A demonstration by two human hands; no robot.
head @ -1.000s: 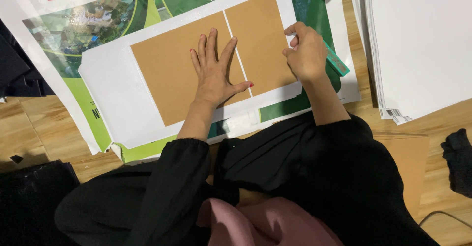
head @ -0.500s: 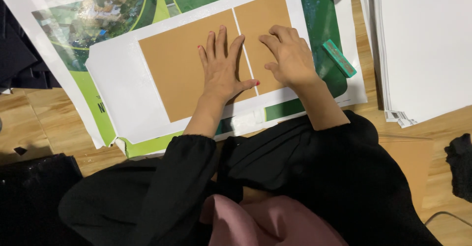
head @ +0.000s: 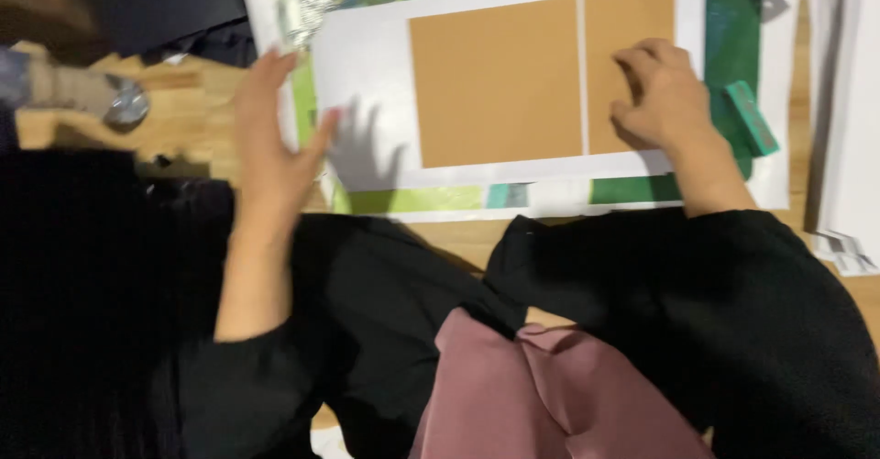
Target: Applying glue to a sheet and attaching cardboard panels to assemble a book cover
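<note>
A white sheet point(head: 376, 74) lies on green printed posters point(head: 724, 101) over the wooden floor point(head: 183, 110), carrying 2 brown cardboard panels — a wide one point(head: 495, 83) and a narrow one point(head: 623, 28) side by side. The right hand point(head: 665, 97) presses on the narrow panel, fingers curled together. The left hand point(head: 275, 147) hovers blurred at the sheet's left edge, fingers apart, holding nothing. A small green block point(head: 752, 115) lies just beside the right hand.

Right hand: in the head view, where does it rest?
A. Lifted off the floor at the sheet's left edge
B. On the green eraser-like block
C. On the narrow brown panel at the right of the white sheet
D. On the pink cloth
C: the right hand lies with curled fingers on the narrow brown panel, while the green block lies apart to its right.
</note>
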